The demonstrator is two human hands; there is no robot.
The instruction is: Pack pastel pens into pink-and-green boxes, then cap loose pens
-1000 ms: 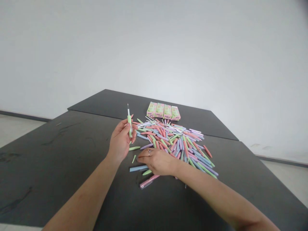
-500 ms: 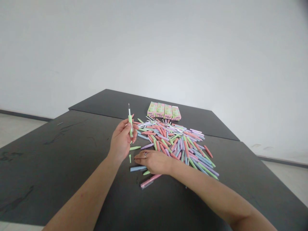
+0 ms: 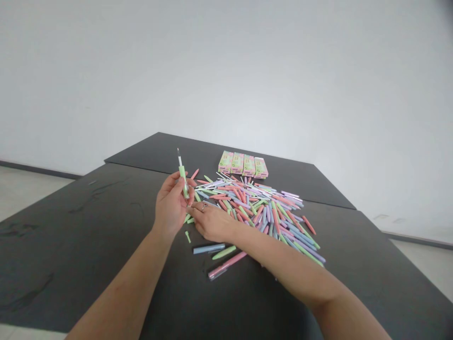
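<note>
My left hand [image 3: 171,203] is closed around a light green pen barrel [image 3: 182,175], held upright and tilted slightly left. A white refill [image 3: 180,159] with a dark tip sticks out of its top. Just right of it, my right hand [image 3: 214,223], with a ring on one finger, reaches across low over the table. Its fingers are stretched leftward, with the tips close below the left hand. Green pen pieces [image 3: 190,220] lie under those fingertips. A small green pen part [image 3: 188,236] rests on the table nearby; whether the right fingertips touch anything is hard to see.
A wide heap of pastel pen parts [image 3: 269,215] and white refills spreads to the right. Several small boxes [image 3: 243,163] stand in a row behind it. Nearer me lie a blue cap [image 3: 208,249], a green barrel [image 3: 224,253] and a pink pen [image 3: 227,266] on the dark table [image 3: 106,226].
My right hand has moved up and left, closer to the left hand, uncovering the green barrel near me. My left hand has shifted slightly left, and its pen now leans left.
</note>
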